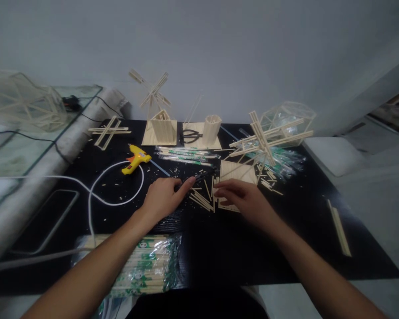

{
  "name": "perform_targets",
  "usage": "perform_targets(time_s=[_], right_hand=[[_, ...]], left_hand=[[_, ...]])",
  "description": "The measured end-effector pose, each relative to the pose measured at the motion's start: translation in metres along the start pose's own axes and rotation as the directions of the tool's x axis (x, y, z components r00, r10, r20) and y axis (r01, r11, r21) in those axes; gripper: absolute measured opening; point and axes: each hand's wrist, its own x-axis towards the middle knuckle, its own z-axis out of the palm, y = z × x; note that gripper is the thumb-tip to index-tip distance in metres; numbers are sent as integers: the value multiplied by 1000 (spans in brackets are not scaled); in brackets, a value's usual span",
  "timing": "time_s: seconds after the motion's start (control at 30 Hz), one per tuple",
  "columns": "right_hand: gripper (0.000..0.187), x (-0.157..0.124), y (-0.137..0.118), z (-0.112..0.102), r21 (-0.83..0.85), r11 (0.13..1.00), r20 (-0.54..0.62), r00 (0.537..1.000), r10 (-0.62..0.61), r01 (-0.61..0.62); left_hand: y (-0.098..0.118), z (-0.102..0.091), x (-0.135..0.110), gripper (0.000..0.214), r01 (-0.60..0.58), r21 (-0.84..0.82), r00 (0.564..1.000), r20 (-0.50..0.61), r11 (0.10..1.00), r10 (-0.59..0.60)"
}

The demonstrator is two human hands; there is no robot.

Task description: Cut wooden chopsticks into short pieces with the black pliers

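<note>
Your left hand (162,197), head view, extends its thumb along a dark tool (204,175), grip unclear; your right hand (246,199) curls over the wooden panel (234,172), any pinch hidden. Short sticks (201,200) lie between, presumably for easy reach; the glue gun (137,158) lies aside.

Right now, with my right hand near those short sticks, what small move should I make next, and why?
I'd probably bring your right hand to one of the loose short sticks: they lie beside the square base, within what looks like easy reach. I can't tell whether that hand holds anything.
</note>
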Motion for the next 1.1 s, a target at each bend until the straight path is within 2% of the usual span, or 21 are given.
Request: perform_targets(time_s=[0.17,0.3,0.6,0.87,1.1], right_hand=[[36,25,13,13,200,974,107,991,86,-106],[40,27,23,16,256,956,115,987,117,-143],[39,26,28,12,337,935,126,989,73,-113],[32,24,30,12,359,930,151,988,31,-84],[30,23,33,13,359,931,130,991,17,-63]], left_hand=[[0,2,0,71,-23,-13,1000,3,1000,23],[-2,3,1,68,-12,40,1000,-2,999,12],[2,6,-2,63,-28,151,1000,11,988,27],[1,14,-5,64,-102,255,990,-71,961,124],[2,14,-7,61,-121,237,989,-58,964,138]])
